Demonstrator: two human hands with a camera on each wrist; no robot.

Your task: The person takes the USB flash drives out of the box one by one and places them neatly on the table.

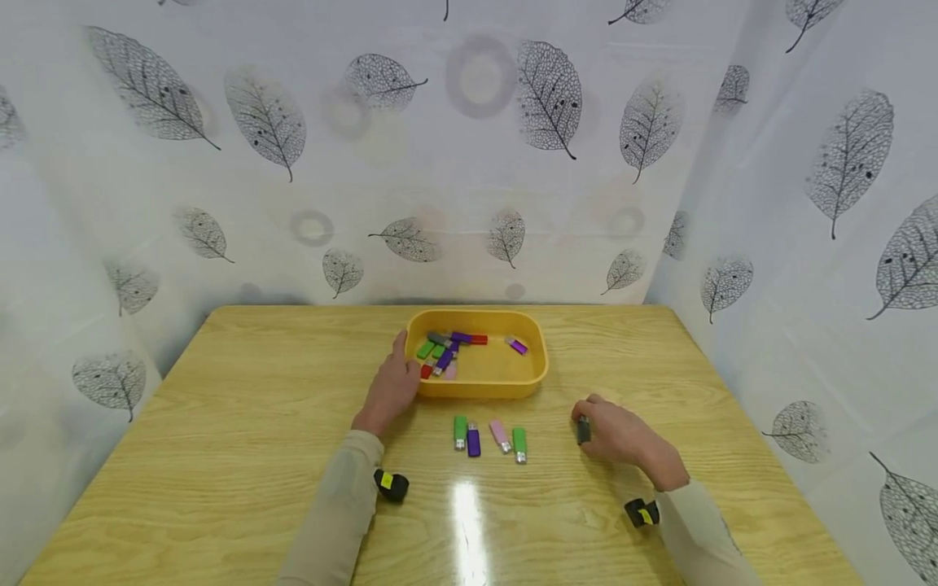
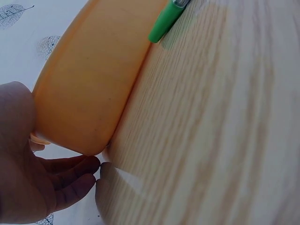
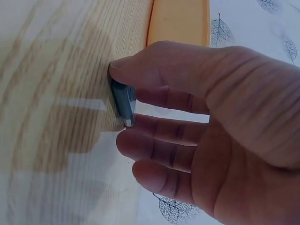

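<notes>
A yellow plastic tray [image 1: 479,391] stands at the back of the table with several USB flash drives inside, green, purple, red, grey and pink. My left hand [image 1: 392,387] holds its left end, thumb by the rim and fingers curled against the outer wall, as the left wrist view shows. To the right of the tray, my right hand [image 1: 619,431] pinches a dark grey USB flash drive [image 3: 123,101] between thumb and fingers, close at the table surface. In front of the tray lie a green flash drive [image 1: 460,433], a purple one [image 1: 473,440], a pink one [image 1: 500,435] and another green one [image 1: 519,445].
The wooden table [image 1: 242,439] reaches back to a white curtain [image 1: 454,179] printed with dark leaves, which also hangs along both sides. A black wrist camera [image 1: 392,486] sits at the left wrist, and another one [image 1: 642,513] at the right.
</notes>
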